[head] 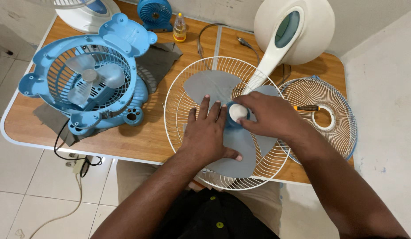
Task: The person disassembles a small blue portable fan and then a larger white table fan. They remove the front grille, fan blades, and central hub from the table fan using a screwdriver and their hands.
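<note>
A white fan lies on its back on the wooden table (139, 141), its white wire rear guard (174, 115) facing up with grey blades (212, 84) inside. My left hand (207, 132) presses flat on a grey blade, fingers spread. My right hand (269, 117) grips the white spinner cap (237, 112) at the blade hub, fingers wrapped around it. The fan's white stand and round base (294, 28) stretch toward the far right.
A blue bear-shaped fan (88, 79) lies at the left on grey cloth. A detached wire front guard (329, 110) with a screwdriver (307, 108) on it lies at the right. A small blue fan (154, 13), a yellow oil bottle (179, 28) and a cable (205, 33) sit at the back.
</note>
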